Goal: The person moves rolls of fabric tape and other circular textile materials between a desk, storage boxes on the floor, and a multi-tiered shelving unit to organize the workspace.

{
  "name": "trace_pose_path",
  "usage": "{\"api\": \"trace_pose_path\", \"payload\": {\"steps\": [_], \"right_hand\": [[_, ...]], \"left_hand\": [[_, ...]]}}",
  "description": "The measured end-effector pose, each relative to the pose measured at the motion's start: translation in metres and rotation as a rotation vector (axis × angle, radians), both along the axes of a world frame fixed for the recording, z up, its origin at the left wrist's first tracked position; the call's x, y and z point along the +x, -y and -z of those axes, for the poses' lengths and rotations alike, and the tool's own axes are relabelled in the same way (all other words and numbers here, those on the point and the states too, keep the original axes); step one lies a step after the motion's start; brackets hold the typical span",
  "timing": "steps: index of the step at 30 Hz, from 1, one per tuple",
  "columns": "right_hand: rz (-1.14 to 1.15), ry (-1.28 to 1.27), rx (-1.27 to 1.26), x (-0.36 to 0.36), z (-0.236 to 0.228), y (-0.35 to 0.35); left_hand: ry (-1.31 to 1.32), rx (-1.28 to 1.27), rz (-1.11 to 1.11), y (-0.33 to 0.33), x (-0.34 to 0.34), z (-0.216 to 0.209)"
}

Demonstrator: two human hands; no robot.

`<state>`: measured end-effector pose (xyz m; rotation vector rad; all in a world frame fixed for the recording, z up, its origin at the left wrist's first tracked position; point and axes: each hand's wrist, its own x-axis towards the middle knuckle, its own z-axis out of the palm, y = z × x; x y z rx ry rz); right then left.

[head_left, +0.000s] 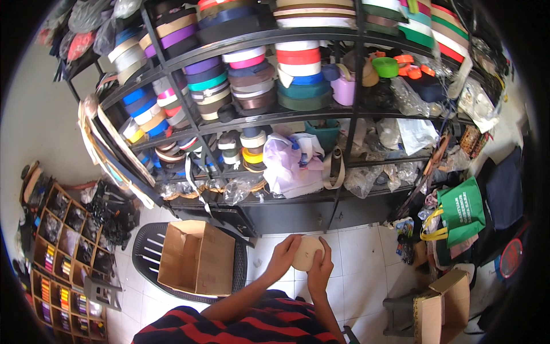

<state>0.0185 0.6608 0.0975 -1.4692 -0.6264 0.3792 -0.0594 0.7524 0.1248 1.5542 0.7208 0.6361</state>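
Observation:
Between my two hands is a round, flat, cream-coloured roll [307, 253], with a small dark mark on its upper face. It looks like a roll of webbing, though its edge layers are too small to make out. My left hand [284, 252] grips its left side. On the right side, my right hand [321, 265] curls its fingers round the rim. I hold the roll in front of my body, over the white tiled floor [355, 281]. To the left, an open cardboard box [215, 261] sits on a black plastic chair [143, 246].
A black shelf rack [263, 34] spans the far side, stacked with coloured webbing rolls [298, 60]. Thread spools fill a wooden pigeonhole rack [54, 229] at the left. At right are a green bag [461, 212] and another open cardboard box [441, 309].

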Motion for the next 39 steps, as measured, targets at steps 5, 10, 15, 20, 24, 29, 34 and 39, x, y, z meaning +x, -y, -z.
{"api": "trace_pose_path", "payload": {"steps": [5,10,15,20,24,29,34,39], "right_hand": [[-0.04,-0.122,0.03,-0.012,-0.024,-0.035],[-0.119,-0.05,0.035,-0.012,-0.01,-0.078],[-0.218,0.09,0.051,0.009,-0.04,-0.123],[-0.123,0.056,0.098,-0.02,-0.057,-0.193],[-0.195,-0.05,0.129,-0.008,-0.07,-0.233],[-0.223,-0.075,0.156,-0.02,-0.082,-0.281],[-0.176,-0.001,0.164,-0.024,-0.078,-0.309],[-0.214,-0.263,0.122,-0.013,-0.114,-0.331]], "left_hand": [[0.154,-0.201,-0.305,-0.014,-0.005,0.024],[0.158,-0.198,-0.276,-0.049,-0.012,-0.008],[0.087,0.13,-0.016,-0.114,-0.013,-0.027],[0.253,-0.076,-0.308,-0.152,-0.007,-0.047],[-0.011,0.584,-0.292,-0.261,-0.038,-0.093],[-0.449,1.201,-0.042,-0.377,-0.04,-0.206],[-0.711,1.289,0.194,-0.419,-0.018,-0.211],[-0.761,1.267,0.211,-0.425,-0.009,-0.218]]}}
